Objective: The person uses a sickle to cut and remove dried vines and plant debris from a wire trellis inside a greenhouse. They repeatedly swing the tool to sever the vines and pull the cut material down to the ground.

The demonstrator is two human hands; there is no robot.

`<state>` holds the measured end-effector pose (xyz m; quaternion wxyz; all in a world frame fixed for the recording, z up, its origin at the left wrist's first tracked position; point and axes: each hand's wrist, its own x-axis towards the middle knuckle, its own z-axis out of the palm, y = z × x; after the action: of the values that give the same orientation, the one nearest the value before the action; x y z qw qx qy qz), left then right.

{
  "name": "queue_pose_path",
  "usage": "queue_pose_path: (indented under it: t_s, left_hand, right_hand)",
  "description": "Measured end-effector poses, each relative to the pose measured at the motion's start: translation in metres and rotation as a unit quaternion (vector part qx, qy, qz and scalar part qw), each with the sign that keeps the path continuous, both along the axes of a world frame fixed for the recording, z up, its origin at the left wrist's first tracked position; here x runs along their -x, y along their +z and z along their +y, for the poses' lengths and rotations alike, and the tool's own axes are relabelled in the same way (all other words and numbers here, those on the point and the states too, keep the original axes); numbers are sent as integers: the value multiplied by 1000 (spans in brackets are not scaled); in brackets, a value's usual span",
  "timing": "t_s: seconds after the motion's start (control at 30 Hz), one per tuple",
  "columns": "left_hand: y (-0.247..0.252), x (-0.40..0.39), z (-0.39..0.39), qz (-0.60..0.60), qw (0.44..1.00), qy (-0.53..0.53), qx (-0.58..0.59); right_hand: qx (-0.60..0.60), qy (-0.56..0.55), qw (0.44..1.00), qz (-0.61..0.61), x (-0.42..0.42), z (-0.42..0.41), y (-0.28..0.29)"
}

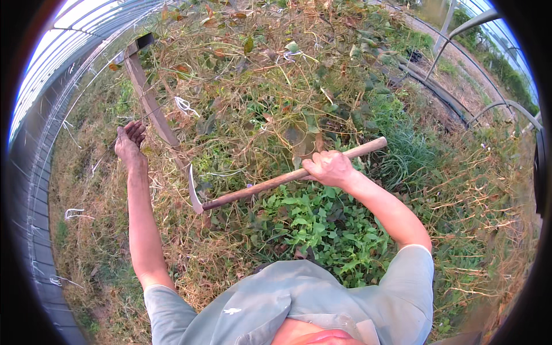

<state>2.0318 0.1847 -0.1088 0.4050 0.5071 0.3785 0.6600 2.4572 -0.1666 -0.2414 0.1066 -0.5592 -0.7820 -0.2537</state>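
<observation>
My right hand [330,169] is closed round the wooden handle of a sickle [267,184], near the handle's far end. The curved metal blade [194,192] points up the picture, close beside the lower part of a wooden post [151,101]. My left hand [130,140] is raised left of the post, its fingers curled on a thin dark stem or wire [105,152]. Dry, tangled vines [254,99] spread in front of me, with a white string [185,105] tied among them near the post. Leafy green plants [319,215] grow below the sickle handle.
Metal greenhouse hoops [448,41] arch at the upper right, with a dark pipe [431,84] low beside them. A grey sheet wall [39,241] runs down the left side. More white strings [74,213] hang near it. Tall grass [401,151] stands at the right.
</observation>
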Motion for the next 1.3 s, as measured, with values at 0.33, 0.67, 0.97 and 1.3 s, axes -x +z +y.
queue_pose_path:
  t_s: [0.33,0.67,0.97,1.3]
  left_hand:
    - [-5,4,44,-49,997,28,57]
    - [-14,-50,65,-37,994,-50,88]
    - [13,-34,120,-41,997,-35,55]
    - [27,-113,150,-127,985,116,-16]
  right_hand:
    - [54,-752,598,272,-289,-306,-89]
    - [34,-117,984,132,-62,-45,-25]
    - [71,-604,758,236,-286,-76,-33]
    - [82,-679,688,244,-233,-288,-58]
